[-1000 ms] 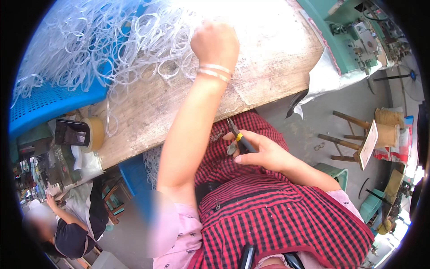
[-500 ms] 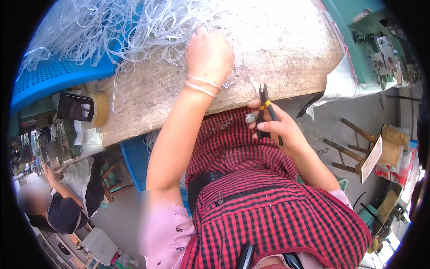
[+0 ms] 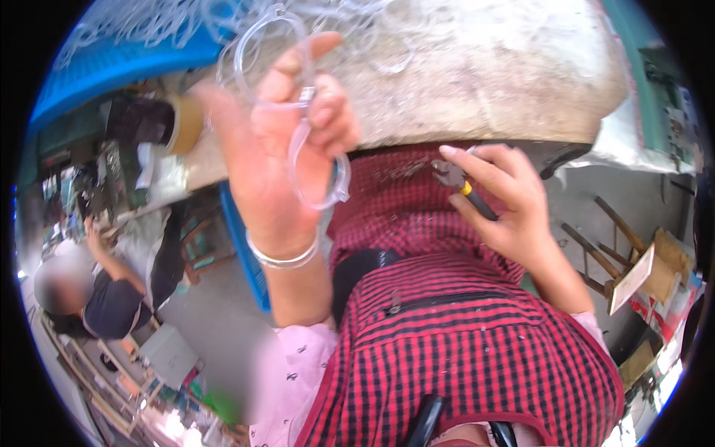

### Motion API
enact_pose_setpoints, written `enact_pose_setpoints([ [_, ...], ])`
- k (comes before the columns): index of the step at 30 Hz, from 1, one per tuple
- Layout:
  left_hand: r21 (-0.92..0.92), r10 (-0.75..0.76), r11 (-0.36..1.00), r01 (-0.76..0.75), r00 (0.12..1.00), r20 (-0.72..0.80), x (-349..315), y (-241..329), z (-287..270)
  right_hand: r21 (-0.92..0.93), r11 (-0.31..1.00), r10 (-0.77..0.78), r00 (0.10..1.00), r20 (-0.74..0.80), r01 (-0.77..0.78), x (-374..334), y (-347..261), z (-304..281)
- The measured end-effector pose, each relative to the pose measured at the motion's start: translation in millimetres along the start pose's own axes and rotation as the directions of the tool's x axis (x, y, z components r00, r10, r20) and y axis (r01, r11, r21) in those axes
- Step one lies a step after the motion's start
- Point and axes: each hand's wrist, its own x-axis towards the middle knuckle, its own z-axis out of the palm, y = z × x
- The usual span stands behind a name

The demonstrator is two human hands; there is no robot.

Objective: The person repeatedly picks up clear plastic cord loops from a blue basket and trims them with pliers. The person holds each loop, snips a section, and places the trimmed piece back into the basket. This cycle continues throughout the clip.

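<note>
My left hand (image 3: 272,167) is raised over the front edge of the wooden table, palm up, slightly blurred. Its fingers are partly curled around a clear plastic piece of linked rings (image 3: 344,186); one loop rises past the fingertips and another hangs across the palm. On the right, over my lap, my right hand (image 3: 514,197) holds side cutters (image 3: 477,201) with black and yellow handles. Their dark jaws point up and left, and part of the handles is hidden by the hand.
A heap of similar clear rings (image 3: 164,26) covers the far left, over a blue basket (image 3: 126,78). A tape roll (image 3: 185,125) sits on the left of the table (image 3: 477,97). A stool (image 3: 633,279) stands at the right; another person (image 3: 112,294) is at the left.
My left hand has come back from the heap toward me and turned palm up, now with the clear rings in it. The cutters have tilted left in my right hand.
</note>
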Motion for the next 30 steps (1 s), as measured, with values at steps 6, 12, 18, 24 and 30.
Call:
enact_pose_setpoints([
  [6, -0.522, -0.238, 0.831, 0.192, 0.971, -0.023, -19, 2, 7, -0.226, 0.89, -0.383, 0.919, 0.099, 0.395, 41, -18, -2],
  [12, -0.483, -0.252, 0.854, 0.196, 0.966, -0.053, -23, 4, 4, -0.355, 0.748, -0.538, 0.825, 0.172, 0.561, 59, -19, -10],
  [18, -0.452, -0.24, 0.87, 0.197, 0.97, -0.039, -21, 2, 2, -0.413, 0.626, -0.614, 0.744, 0.263, 0.662, 76, -23, -20],
  [24, -0.447, -0.215, 0.876, 0.181, 0.976, -0.027, -25, 1, -3, -0.408, 0.593, -0.607, 0.718, 0.34, 0.695, 85, -27, -27],
  [30, -0.38, -0.045, 0.924, 0.051, 0.999, 0.023, -18, -2, -20, -0.238, 0.843, -0.434, 0.872, 0.227, 0.482, 56, -23, -13],
])
